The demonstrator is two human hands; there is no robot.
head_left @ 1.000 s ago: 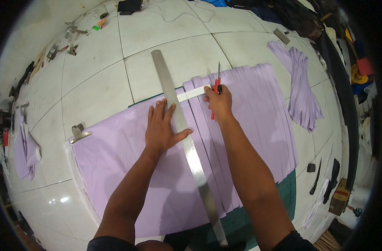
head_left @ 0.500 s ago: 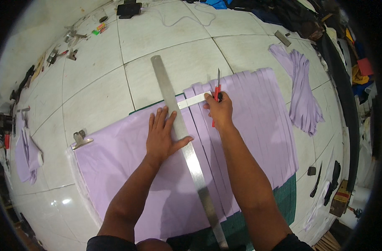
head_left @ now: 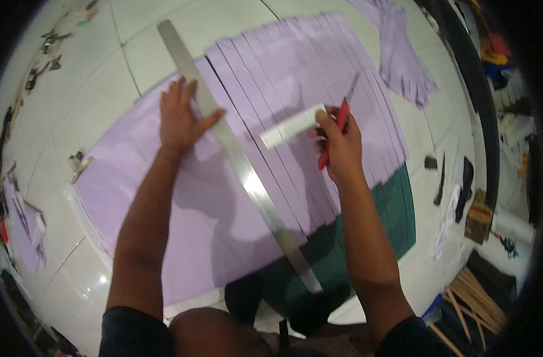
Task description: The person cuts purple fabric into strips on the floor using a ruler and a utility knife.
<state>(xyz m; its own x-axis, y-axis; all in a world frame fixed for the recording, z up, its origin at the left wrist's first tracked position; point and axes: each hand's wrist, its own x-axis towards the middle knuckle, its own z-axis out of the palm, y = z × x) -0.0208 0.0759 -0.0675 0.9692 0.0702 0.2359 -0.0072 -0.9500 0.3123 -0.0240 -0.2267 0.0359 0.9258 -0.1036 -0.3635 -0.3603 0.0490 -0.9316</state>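
A long steel ruler lies aslant across lilac fabric, which rests on a green cutting mat. My left hand is spread on the ruler's upper part, thumb across the metal and fingers at its left edge. My right hand is raised over the fabric strips, right of the ruler. It holds a red cutter knife, blade pointing away from me, together with a flat white strip pinched under the thumb. A dark gap separates the nearest strip from the ruler.
A metal clip grips the fabric's left edge. Lilac cloth strips lie heaped at the far right, and folded lilac cloth at the left. Wooden sticks and a small box are at the right.
My right hand has lifted the white strip away from the ruler's edge toward me, the knife still in it. My left hand stays on the ruler. The whole view has shifted.
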